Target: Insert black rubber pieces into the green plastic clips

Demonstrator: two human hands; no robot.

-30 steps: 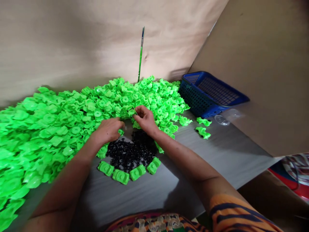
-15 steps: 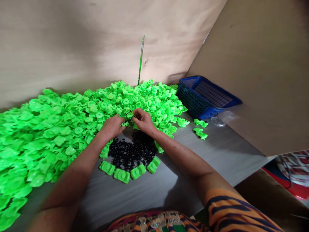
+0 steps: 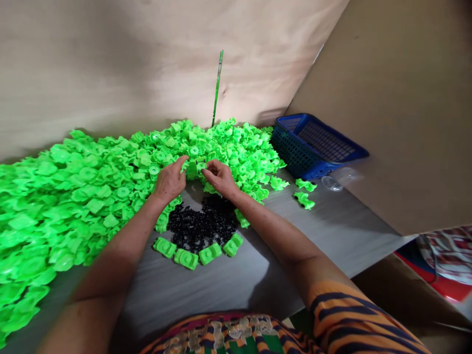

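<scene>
Item, left hand (image 3: 170, 181): I logged it at the near edge of the heap, thumb and forefinger somewhat parted; green showed between them, but I could not tell whether it was gripped or lay behind.

Item, right hand (image 3: 221, 179): closed in a small pinch, thumb and forefinger on the side of a bright green, car-shaped plastic shell (image 3: 199, 167) with thin black parts across it. The shell was raised between the two hands, in front of the heap.

Item, large heap of bright green moulded plastic pieces (image 3: 88, 191): spread along the back and left of the grey, wood-grained table (image 3: 221, 290).

Item, loose pile of small black plastic parts (image 3: 201, 228): below the hands.

Item, row of four green car-shaped plastic pieces (image 3: 186, 258): curved along the pile's near edge.

Item, blue perforated plastic basket (image 3: 302, 152): I noted it right of the heap, with a pair of green plastic pieces (image 3: 304, 200) and a clear round plastic piece (image 3: 332, 184) near it
</scene>
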